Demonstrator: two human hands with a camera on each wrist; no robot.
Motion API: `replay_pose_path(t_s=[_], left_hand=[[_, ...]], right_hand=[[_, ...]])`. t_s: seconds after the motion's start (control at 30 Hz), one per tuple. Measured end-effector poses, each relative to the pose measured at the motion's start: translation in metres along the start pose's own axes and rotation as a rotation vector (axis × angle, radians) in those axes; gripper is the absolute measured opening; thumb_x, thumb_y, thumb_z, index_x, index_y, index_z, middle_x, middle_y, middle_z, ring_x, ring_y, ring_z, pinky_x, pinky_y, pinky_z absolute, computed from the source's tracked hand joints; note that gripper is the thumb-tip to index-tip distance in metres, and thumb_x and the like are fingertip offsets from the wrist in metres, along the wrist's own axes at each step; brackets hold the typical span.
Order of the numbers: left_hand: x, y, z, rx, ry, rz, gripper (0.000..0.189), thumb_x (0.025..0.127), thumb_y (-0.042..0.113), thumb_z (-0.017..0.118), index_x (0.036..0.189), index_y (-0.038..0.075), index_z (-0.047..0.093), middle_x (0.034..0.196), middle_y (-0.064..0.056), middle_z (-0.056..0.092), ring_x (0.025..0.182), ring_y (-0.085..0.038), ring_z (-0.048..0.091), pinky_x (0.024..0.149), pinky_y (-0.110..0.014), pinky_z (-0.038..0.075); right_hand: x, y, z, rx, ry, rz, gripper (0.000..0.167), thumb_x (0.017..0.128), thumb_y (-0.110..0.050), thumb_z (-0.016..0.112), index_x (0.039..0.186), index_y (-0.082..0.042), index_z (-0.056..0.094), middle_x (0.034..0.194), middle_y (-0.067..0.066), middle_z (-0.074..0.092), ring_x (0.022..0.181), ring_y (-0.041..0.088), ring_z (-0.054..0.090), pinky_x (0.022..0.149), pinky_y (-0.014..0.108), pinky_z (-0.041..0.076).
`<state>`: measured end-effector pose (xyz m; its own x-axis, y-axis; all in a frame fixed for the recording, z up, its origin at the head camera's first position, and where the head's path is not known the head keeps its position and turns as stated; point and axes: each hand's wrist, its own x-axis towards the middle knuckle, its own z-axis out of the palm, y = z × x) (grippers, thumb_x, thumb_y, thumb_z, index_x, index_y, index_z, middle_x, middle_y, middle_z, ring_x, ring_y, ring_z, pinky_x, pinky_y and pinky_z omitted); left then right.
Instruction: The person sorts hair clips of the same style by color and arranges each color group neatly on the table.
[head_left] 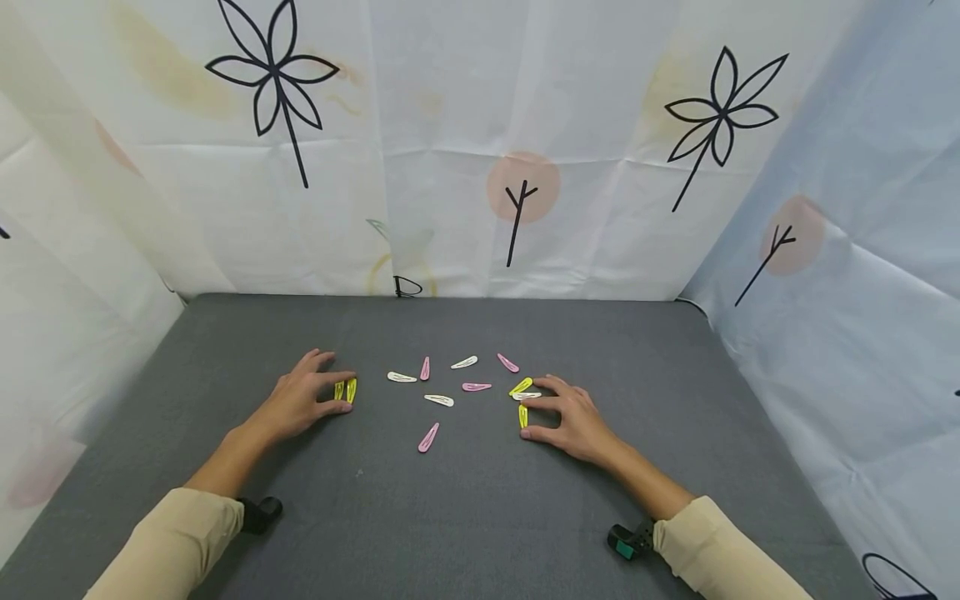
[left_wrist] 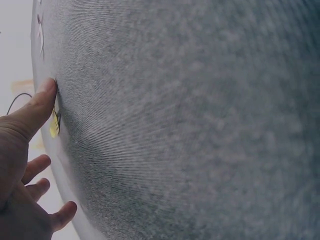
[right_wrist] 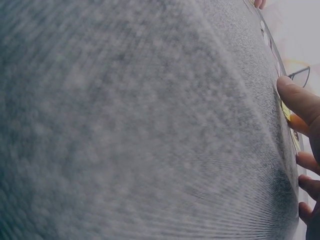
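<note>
At the left of the head view, my left hand (head_left: 309, 394) holds a yellow snap hair clip (head_left: 352, 391) by its ends between thumb and index finger. A second yellow hair clip (head_left: 339, 391) lies right beside it, nearer the palm. My right hand (head_left: 572, 421) pinches another yellow hair clip (head_left: 523, 417) end to end between thumb and index finger. Just beyond it, a white hair clip (head_left: 527, 396) and a yellow one (head_left: 521, 386) lie close together at the fingers. In the left wrist view the thumb (left_wrist: 35, 107) partly hides a yellow clip (left_wrist: 54, 124).
Between the hands, several pink and white hair clips lie scattered on the grey cloth-covered table (head_left: 450, 517), among them a pink clip (head_left: 428, 437) nearest the front and a white clip (head_left: 439, 400). A printed white curtain (head_left: 450, 100) hangs behind the table and along both sides.
</note>
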<state>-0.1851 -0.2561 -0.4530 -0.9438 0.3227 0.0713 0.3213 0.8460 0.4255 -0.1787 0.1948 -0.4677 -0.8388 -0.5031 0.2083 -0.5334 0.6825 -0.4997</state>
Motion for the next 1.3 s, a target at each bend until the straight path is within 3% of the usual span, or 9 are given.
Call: replay_pose_path(t_s=[0.5,0.77,1.03,1.3], left_hand=[[0.001,-0.002,0.001,-0.035,0.0,-0.011,0.051,0.083,0.027,0.081,0.128,0.008,0.068,0.147,-0.031,0.039,0.142,-0.053,0.021,0.096,-0.078,0.025],[0.001,-0.004,0.002,-0.042,-0.002,-0.02,0.052,0.083,0.031,0.081,0.128,0.01,0.068,0.147,-0.031,0.039,0.141,-0.054,0.02,0.095,-0.08,0.023],[-0.002,-0.004,0.003,-0.044,0.013,-0.018,0.051,0.084,0.03,0.08,0.13,0.011,0.067,0.146,-0.032,0.04,0.141,-0.054,0.021,0.095,-0.079,0.023],[-0.002,-0.004,0.003,-0.03,0.002,-0.033,0.052,0.085,0.03,0.079,0.131,0.011,0.066,0.147,-0.032,0.039,0.14,-0.055,0.021,0.096,-0.078,0.023]], right_hand=[[0.0,0.003,0.0,0.022,-0.014,-0.018,0.05,0.077,-0.038,0.085,0.12,-0.016,0.074,0.141,0.015,0.053,0.14,0.04,0.038,0.106,0.063,0.027],[0.006,0.0,0.001,0.045,0.038,-0.034,0.049,0.074,-0.038,0.087,0.117,-0.016,0.075,0.139,0.015,0.055,0.14,0.041,0.037,0.103,0.066,0.029],[0.033,-0.022,0.006,0.054,0.04,-0.044,0.051,0.076,-0.039,0.086,0.119,-0.015,0.074,0.141,0.013,0.053,0.142,0.035,0.036,0.104,0.064,0.032],[0.074,-0.06,0.026,0.063,0.036,-0.101,0.051,0.077,-0.037,0.086,0.12,-0.011,0.073,0.139,0.016,0.055,0.141,0.036,0.037,0.105,0.063,0.032]])
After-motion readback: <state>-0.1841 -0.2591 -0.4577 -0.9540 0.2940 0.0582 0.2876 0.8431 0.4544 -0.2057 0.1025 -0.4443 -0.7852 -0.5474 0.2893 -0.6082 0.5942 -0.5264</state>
